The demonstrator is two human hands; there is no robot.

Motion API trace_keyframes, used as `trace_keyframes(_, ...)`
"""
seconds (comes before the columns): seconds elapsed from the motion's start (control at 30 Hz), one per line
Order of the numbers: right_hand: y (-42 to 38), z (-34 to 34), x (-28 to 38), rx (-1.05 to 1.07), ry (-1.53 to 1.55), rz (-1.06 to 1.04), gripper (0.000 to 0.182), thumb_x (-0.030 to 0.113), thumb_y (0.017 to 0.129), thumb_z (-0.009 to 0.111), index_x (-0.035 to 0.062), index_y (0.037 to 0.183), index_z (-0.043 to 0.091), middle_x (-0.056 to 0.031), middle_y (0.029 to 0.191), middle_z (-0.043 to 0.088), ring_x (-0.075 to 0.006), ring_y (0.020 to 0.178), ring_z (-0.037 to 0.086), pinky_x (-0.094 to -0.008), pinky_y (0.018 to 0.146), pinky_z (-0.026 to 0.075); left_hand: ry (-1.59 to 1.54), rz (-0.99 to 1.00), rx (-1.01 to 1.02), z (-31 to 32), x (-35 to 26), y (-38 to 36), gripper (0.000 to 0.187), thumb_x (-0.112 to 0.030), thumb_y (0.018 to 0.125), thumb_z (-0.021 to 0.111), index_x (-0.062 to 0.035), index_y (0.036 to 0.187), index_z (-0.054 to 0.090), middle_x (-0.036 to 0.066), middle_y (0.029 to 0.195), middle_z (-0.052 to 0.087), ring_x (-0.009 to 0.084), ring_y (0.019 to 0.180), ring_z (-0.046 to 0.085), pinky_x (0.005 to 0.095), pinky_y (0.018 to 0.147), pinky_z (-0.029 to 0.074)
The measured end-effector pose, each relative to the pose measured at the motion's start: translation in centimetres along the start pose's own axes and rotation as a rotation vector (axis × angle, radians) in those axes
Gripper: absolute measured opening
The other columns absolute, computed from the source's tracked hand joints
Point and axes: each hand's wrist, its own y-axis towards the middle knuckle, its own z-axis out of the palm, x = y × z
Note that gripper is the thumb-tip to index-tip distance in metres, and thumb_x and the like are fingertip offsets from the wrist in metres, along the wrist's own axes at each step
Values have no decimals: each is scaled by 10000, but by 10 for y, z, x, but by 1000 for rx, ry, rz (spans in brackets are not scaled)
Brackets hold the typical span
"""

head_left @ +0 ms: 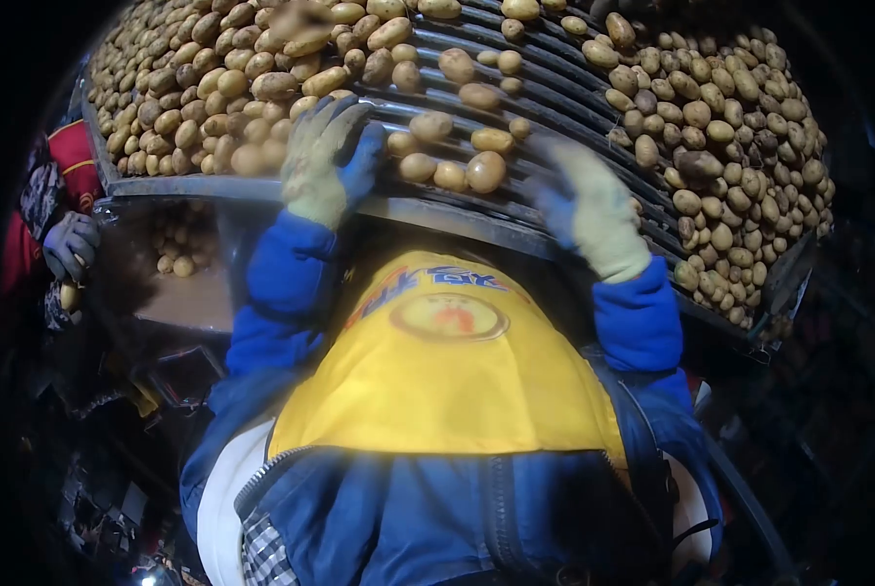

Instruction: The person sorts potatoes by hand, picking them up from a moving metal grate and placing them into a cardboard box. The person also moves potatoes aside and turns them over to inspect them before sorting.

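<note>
Many potatoes [486, 172] lie scattered over the dark bars of a sorting rack [545, 73]. At the edge of the large potato pile on the left is my left hand [328, 161], in a pale glove with blue fingertips, its fingers spread and reaching over the potatoes. My right hand [589, 210], gloved the same way, is over the bars to the right of the loose potatoes. Motion smears its fingers, so their shape cannot be made out.
A second potato heap [730, 156] fills the right side. The rack's metal front rim [447, 217] runs before my yellow apron [447, 381]. At the far left, a co-worker's gloved hand [71, 244] is beside a bin holding a few potatoes [175, 262].
</note>
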Motion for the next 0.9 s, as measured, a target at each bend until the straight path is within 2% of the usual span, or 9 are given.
trace_keyframes(0.2,28,43,30,235,-312,-10,562,227,793,847,110,1307,649,-183,1207,684,-382,1070,675,-435,911,555,-91,-60,-25,-2,2,-3,270,-196,906,747,-79,1149,738,145,1223,704,331,1203,634,438,1067,472)
trace_keyframes(0.33,32,42,16,289,84,75,630,138,798,843,94,1376,596,-180,1322,640,-320,1175,652,-391,957,542,-359,-229,-104,-10,-9,-3,249,-120,972,688,-46,1209,713,141,1246,705,258,1228,638,366,1048,495)
trace_keyframes(0.43,32,42,17,238,951,241,692,-51,801,805,3,1429,520,-102,1407,561,-180,1256,573,-349,1030,526,-706,-408,-149,-21,-27,-6,266,-94,1001,657,-14,1252,689,130,1260,697,203,1232,625,329,1047,494)
trace_keyframes(0.47,33,41,22,243,949,238,692,-51,801,805,3,1429,520,-102,1407,561,-180,1256,573,-349,1030,526,-786,-483,-123,-29,-36,-4,274,-84,1002,653,-10,1265,682,126,1261,695,199,1231,624,326,1048,494)
trace_keyframes(0.53,37,46,35,101,897,197,697,44,809,821,25,1438,521,-106,1219,650,-171,1169,612,-306,1010,504,-770,-526,-18,-33,-45,0,334,-129,1043,586,-23,1358,619,145,1323,659,218,1231,628,328,1027,516)
trace_keyframes(0.6,41,43,60,112,797,134,680,49,814,819,19,1429,528,-119,1221,655,-191,1156,627,-316,994,517,-1771,-899,176,-23,-49,-3,446,-324,1045,595,-47,1391,555,129,1263,662,211,1059,684,369,924,559)
trace_keyframes(0.73,43,40,52,-157,244,-345,605,234,822,841,18,1335,604,-183,1202,693,-340,1044,693,-427,886,571,-1990,-1196,317,-24,-72,6,543,-430,1044,546,-29,1407,508,171,1290,636,276,993,667,373,849,542)
trace_keyframes(0.87,18,5,-26,-370,-129,47,585,197,865,806,2,1373,591,-242,1273,663,-351,1175,651,-430,1029,522,-1768,-1022,211,-34,-68,7,501,-416,1043,549,-12,1338,541,181,1248,639,299,952,652,391,791,519)
trace_keyframes(0.9,6,-12,-40,-390,-233,225,601,264,869,798,-11,1364,594,-261,1292,653,-375,1179,649,-436,1034,515,-1999,-1111,268,-20,-35,-6,483,-402,1037,567,-13,1321,545,177,1196,640,321,975,655,426,822,537)
